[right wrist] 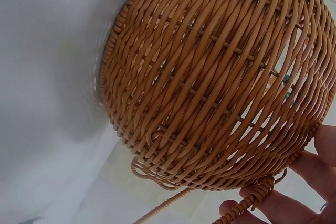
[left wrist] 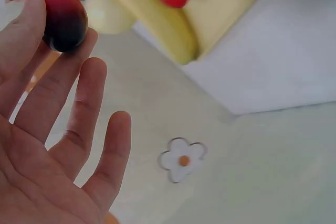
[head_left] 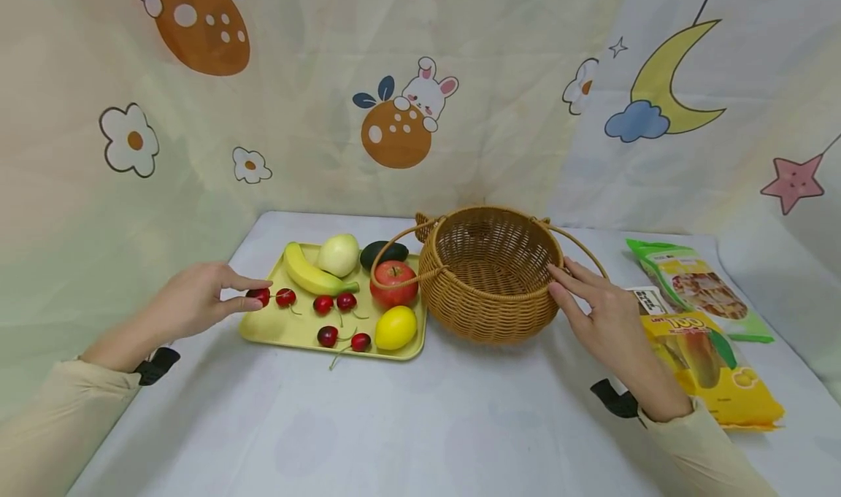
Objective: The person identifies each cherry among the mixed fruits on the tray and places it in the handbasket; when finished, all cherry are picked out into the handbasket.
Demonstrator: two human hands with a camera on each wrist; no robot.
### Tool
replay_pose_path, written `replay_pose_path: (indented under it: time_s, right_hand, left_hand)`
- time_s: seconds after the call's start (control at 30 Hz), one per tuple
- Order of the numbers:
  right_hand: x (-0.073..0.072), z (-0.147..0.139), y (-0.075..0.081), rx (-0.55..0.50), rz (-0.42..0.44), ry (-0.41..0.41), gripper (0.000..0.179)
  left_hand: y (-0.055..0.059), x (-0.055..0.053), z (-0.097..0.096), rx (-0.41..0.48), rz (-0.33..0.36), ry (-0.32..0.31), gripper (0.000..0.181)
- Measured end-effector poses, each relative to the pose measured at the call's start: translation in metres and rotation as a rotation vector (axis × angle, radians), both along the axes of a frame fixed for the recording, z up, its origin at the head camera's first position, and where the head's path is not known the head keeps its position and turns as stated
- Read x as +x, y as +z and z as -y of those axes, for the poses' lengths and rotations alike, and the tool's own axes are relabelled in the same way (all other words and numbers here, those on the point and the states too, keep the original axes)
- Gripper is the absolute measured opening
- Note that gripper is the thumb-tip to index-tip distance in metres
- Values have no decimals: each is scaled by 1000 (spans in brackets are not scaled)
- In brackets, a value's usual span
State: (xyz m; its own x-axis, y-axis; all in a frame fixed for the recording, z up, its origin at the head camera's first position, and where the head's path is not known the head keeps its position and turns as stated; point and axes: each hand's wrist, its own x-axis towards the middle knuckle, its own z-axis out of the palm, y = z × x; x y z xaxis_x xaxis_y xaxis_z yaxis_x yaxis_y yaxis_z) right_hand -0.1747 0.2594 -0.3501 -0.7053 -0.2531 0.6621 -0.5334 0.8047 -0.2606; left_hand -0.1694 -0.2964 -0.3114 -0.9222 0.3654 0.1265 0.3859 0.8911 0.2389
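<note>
Between thumb and fingertips, my left hand (head_left: 204,300) pinches a dark red cherry (left wrist: 65,22) over the left edge of the yellow tray (head_left: 282,333). Just right of it is another cherry (head_left: 285,298), with several more farther along the tray. My right hand (head_left: 601,318) holds the right rim of a round wicker basket (head_left: 489,311), its fingertips at the rim beside the handle joint. In the right wrist view the woven side (right wrist: 210,77) fills most of the picture. The handles hang outward, one passing over the pomegranate (head_left: 394,282).
On the tray also lie a banana (head_left: 309,272), a pale round fruit (head_left: 339,255), a dark green avocado-like fruit (head_left: 384,255) and a lemon (head_left: 396,328). Right of my right hand are a green snack bag (head_left: 706,293) and a yellow one (head_left: 716,373). A printed cloth hangs behind the table.
</note>
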Motion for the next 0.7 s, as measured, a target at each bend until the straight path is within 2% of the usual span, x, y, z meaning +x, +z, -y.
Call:
replay_pose_path:
  time_s: [0.2,0.43,0.57,0.7]
  right_hand:
    - [0,-2,-2,9,7,-9,36]
    - [1,0,-2,2,16,0,36]
    - [1,0,-2,0,16,-3,37]
    - [0,-1,-3,7,17,-11,37]
  left_hand:
    - [36,-22,-27,36,32,-89,43]
    - [76,-53,-71,14,56,-167,38]
    - [88,-73,-102,11,84,-229,35]
    - [96,-94,-133,16,149,-302,33]
